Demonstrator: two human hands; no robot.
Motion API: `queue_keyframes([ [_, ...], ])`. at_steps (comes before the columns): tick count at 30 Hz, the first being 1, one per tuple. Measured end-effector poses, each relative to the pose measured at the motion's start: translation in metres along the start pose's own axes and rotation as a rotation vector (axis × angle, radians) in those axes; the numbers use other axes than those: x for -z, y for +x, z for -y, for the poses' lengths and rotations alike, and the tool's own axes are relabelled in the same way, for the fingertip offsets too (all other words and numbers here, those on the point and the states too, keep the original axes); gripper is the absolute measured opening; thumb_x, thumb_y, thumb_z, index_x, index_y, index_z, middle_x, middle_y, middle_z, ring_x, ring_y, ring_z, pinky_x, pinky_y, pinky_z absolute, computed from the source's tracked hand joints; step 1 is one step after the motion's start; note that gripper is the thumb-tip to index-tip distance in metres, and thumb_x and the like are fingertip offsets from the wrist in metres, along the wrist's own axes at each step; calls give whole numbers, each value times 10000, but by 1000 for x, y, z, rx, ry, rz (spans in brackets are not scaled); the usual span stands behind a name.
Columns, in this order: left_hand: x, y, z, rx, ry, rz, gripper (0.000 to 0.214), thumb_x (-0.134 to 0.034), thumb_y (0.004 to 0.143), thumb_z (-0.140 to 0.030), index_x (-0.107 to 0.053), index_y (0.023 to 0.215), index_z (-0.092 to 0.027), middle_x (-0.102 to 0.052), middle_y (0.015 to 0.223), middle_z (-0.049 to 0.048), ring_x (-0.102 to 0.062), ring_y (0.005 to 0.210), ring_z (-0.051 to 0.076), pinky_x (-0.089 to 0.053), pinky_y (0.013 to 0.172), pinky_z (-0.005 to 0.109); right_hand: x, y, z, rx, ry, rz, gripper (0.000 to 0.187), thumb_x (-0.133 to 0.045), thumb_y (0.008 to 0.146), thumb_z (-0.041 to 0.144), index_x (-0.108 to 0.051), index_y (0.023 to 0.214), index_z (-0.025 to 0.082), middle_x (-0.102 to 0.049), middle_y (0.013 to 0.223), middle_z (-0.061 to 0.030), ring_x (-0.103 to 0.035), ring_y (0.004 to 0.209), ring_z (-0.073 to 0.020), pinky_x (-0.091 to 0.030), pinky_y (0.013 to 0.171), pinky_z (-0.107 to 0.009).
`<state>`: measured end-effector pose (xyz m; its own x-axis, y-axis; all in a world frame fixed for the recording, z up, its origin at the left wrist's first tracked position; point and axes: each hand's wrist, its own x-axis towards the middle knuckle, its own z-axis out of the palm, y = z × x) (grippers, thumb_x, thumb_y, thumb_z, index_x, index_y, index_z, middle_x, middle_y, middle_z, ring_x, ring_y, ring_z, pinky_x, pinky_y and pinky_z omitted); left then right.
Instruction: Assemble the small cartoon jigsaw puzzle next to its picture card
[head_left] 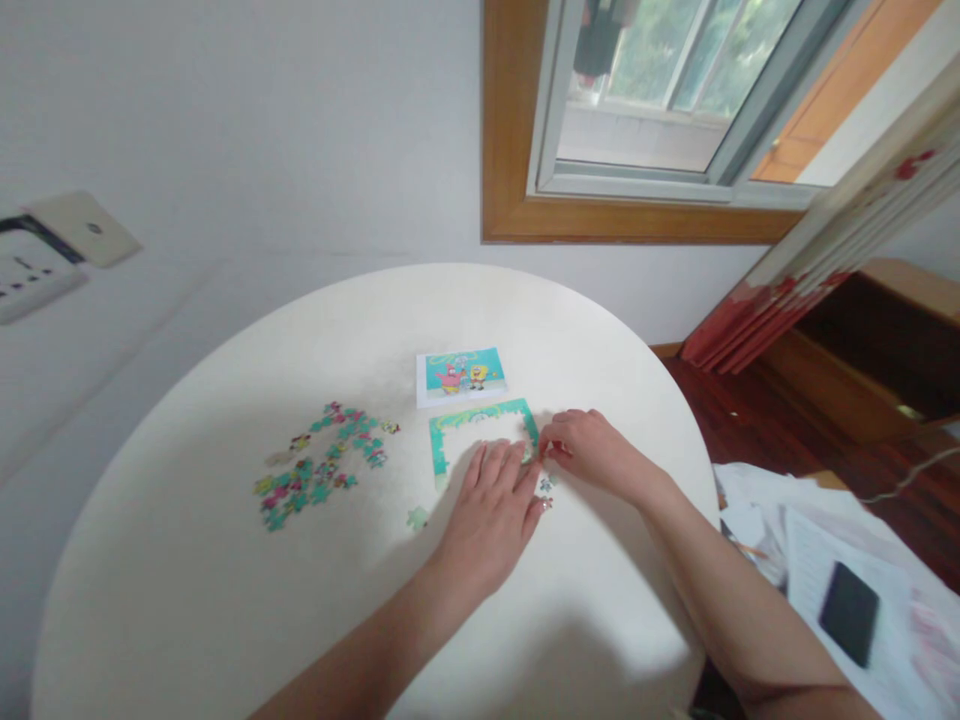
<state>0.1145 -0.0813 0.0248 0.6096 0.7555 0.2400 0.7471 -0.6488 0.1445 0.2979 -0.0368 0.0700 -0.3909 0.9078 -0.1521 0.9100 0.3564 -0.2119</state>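
A partly joined jigsaw puzzle border [438,452] in green lies on the white round table, its middle showing white. My left hand [491,500] rests flat over its lower part, fingers stretched out, hiding the near edge. At the border's right side, my right hand [581,445] has its fingertips pinched together; whatever is between them is too small to make out. Just below the right fingertips are a few loose puzzle pieces [546,484]. A pale green piece [418,517] lies left of my left hand. Behind the border sits a picture card [465,376] with cartoon figures.
A spread pile of loose puzzle pieces [322,470] covers part of the left side of the round table [225,620]. Wall and window [637,120] stand behind. To the right, lower down, a dark phone [850,612] lies on papers.
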Motion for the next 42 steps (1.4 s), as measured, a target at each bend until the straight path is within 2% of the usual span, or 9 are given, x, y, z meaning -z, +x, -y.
queue_keyframes([
  [7, 4, -1, 12, 26, -63, 4, 424, -459, 944, -306, -480, 1338, -153, -507, 1400, 73, -386, 1313, 268, -254, 1153, 482, -1, 0, 0, 14, 5, -42, 196, -545, 842, 141, -701, 914, 235, -681, 916, -25, -592, 878, -166, -347, 740, -269],
  [12, 9, -1, 21, 39, -73, -18, 359, -453, 945, -261, -541, 1271, -140, -539, 1361, 79, -399, 1285, 270, -284, 1129, 471, 0, -1, 4, 79, 23, -69, 169, -623, 831, 221, -685, 986, 243, -661, 939, -23, -582, 896, -168, -336, 745, -273],
  [16, 11, -3, 18, 28, -54, 10, 343, -451, 946, -267, -567, 1243, -142, -545, 1352, 82, -406, 1274, 286, -297, 1116, 488, -3, 1, 6, 110, -10, -53, 206, -632, 842, 275, -683, 1041, 263, -635, 972, -35, -574, 911, -174, -333, 737, -275],
  [23, 9, -3, 13, 32, -27, 52, 380, -456, 947, -275, -534, 1291, -132, -543, 1351, 79, -399, 1284, 277, -293, 1127, 476, -11, 6, 9, 87, -36, -40, 174, -569, 867, 188, -680, 999, 217, -645, 986, -45, -586, 931, -178, -339, 737, -275],
  [31, 10, -5, 14, 26, -21, 39, 351, -463, 944, -264, -551, 1263, -148, -558, 1330, 71, -410, 1281, 265, -276, 1141, 472, -9, 3, 10, 85, -29, -58, 152, -581, 872, 193, -665, 999, 204, -645, 1007, -47, -585, 980, -193, -342, 781, -301],
  [42, 8, -5, 14, 20, -17, 31, 354, -459, 947, -269, -549, 1269, -155, -557, 1331, 77, -412, 1282, 263, -282, 1138, 485, -7, -1, 10, 66, -69, -7, 182, -602, 873, 245, -659, 1039, 195, -640, 1044, -76, -583, 997, -214, -359, 787, -311],
])
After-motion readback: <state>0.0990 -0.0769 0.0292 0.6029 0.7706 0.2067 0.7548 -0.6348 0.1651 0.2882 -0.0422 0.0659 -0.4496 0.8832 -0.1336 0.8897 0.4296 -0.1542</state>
